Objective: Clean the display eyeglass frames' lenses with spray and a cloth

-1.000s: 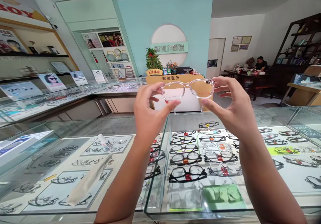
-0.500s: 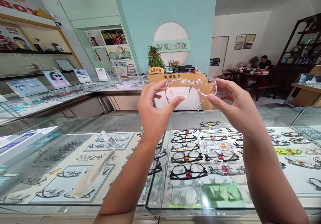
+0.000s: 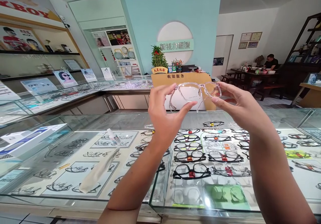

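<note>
Clear-framed eyeglasses (image 3: 202, 87) are held up in the air above the glass counter, their temples unfolded. My left hand (image 3: 164, 112) pinches them by the left side, with the thumb under the left lens. At the other end, my right hand (image 3: 243, 108) has its thumb and fingers closed on the right edge of the frame. The glasses sit at a slant, the left lens looking larger than the right. Below the hands, a beige cloth (image 3: 96, 177) and a small white bottle (image 3: 113, 137) lie on the glass top.
Rows of eyeglasses, among them a black pair (image 3: 192, 171), fill the display case (image 3: 150, 205). White boxes (image 3: 32, 140) stand at the left. Farther back are a cashier desk (image 3: 157, 81) with a plant (image 3: 158, 58) and a person (image 3: 271, 63) seated at a table.
The eyeglasses have turned from nearly facing forward to a slant. My left hand has moved right and slightly down, the right hand slightly right. The whole view has shifted a little.
</note>
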A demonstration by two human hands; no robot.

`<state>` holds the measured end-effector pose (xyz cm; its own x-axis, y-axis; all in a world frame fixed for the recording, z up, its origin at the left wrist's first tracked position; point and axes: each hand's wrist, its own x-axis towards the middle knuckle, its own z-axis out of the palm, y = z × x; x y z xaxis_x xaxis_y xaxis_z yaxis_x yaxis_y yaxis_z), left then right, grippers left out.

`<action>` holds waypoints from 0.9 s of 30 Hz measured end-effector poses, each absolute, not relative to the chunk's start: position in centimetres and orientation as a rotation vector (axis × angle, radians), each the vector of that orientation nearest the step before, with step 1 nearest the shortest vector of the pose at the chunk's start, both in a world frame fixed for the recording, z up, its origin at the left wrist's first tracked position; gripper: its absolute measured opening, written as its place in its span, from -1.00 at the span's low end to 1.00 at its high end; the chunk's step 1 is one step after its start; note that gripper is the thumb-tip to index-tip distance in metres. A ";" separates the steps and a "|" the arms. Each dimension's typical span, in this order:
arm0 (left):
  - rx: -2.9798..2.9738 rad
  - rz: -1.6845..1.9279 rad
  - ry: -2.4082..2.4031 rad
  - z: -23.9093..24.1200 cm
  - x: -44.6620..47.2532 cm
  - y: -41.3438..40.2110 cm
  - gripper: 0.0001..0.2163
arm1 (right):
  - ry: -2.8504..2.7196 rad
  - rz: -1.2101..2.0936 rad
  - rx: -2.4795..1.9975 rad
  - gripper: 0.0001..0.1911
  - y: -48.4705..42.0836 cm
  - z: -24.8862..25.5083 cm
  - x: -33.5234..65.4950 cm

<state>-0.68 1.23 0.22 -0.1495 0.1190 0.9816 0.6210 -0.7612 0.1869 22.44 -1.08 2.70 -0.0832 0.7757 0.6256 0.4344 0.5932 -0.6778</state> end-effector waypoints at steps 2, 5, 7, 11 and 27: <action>-1.768 -1.965 -0.791 0.2 -0.7 1.1 -0.45 | -1.705 0.421 -1.006 -0.38 -1.1 2.7 22.5; -1.758 -1.957 -0.791 0.3 -0.7 0.9 -0.46 | -1.712 0.477 -0.996 -0.36 -1.0 2.7 22.5; -1.746 -1.944 -0.835 0.3 -0.7 0.8 -0.46 | -1.727 0.502 -0.983 -0.35 -1.0 2.7 22.6; -1.749 -1.928 -0.889 0.3 -0.8 0.7 -0.44 | -1.746 0.507 -0.954 -0.38 -0.9 2.7 22.6; -1.848 -1.871 -0.891 0.6 -1.5 0.9 -0.38 | -1.709 0.496 -0.998 -0.37 -0.7 2.8 22.6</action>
